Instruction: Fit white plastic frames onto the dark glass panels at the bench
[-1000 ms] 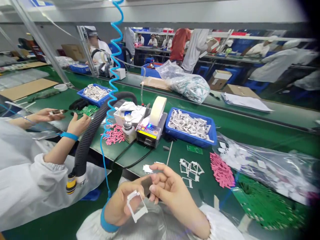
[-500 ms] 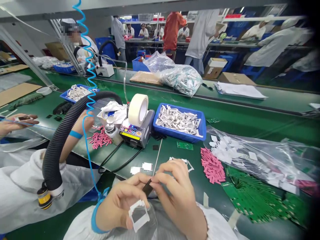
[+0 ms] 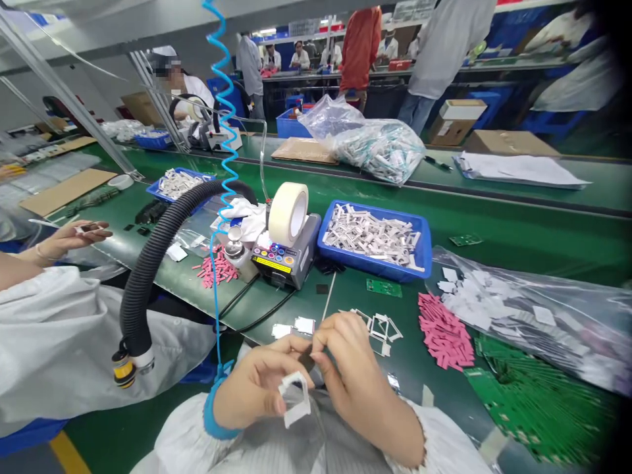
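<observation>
My left hand (image 3: 257,388) is closed on a small white square plastic frame (image 3: 295,399), held near my lap below the table's front edge. My right hand (image 3: 353,375) is curled beside it, its thumb and forefinger pinched together just above the frame; what they pinch is hidden. Both hands touch at the fingertips. On the green table just beyond my hands lie loose white frames (image 3: 378,326) and a heap of pink strips (image 3: 444,332).
A tape dispenser (image 3: 289,247) with a roll, a blue tray of white parts (image 3: 375,237), a black corrugated hose (image 3: 158,253) and a blue coiled cable (image 3: 222,125) stand ahead. Green circuit boards (image 3: 538,401) and a plastic bag (image 3: 533,316) lie right. A co-worker's hand (image 3: 66,237) works at left.
The dark square piece seen between my fingers earlier is no longer visible. The white frame has turned more edge-on. The co-worker's nearer arm has dropped from view; the view shifted.
</observation>
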`<state>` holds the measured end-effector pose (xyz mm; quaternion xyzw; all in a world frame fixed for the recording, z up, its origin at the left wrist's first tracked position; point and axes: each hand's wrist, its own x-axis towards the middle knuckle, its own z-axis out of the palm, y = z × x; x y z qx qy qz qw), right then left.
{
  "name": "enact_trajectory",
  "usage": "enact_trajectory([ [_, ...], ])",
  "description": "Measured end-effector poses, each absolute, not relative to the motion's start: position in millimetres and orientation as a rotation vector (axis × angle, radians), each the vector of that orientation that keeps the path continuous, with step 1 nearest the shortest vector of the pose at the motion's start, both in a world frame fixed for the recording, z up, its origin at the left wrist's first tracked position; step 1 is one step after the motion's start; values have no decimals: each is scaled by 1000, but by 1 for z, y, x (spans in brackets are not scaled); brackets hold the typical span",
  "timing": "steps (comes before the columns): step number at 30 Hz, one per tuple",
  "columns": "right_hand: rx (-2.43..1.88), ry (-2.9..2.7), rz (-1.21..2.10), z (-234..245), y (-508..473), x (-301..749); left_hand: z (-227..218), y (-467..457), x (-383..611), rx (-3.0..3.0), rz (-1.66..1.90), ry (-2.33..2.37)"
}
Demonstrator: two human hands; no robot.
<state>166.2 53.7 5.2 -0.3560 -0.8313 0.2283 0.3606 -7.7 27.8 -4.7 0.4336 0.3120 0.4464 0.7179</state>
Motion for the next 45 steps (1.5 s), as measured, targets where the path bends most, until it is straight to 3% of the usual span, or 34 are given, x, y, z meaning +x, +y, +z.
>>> enact_trajectory([
  [5,-1097,-2175,783,-19,44,168,-12,28,-21,658,1176,789],
  [10,-1450,-2488,487,-67,48,166,-8,29,-26,728,1139,831],
  [14,-1145,-2358,424,-35,55,170,-4,26,-19,876,1026,802],
  [20,-735,-2247,77,18,63,163,-3,26,-14,895,967,673],
  [22,-725,-2164,274,17,65,161,-1,27,-14,828,981,622],
  [28,-534,-1493,1481,-4,57,152,-6,23,-9,575,966,322],
  [32,-345,-1234,1749,-14,50,143,-9,17,-2,549,1036,299],
  [35,-421,-1343,1649,-9,51,145,-4,16,-2,583,1057,311],
  [41,-810,-1840,825,26,52,159,-1,18,-13,926,1045,430],
  [45,-912,-2012,588,38,49,160,0,18,-15,1086,1058,464],
])
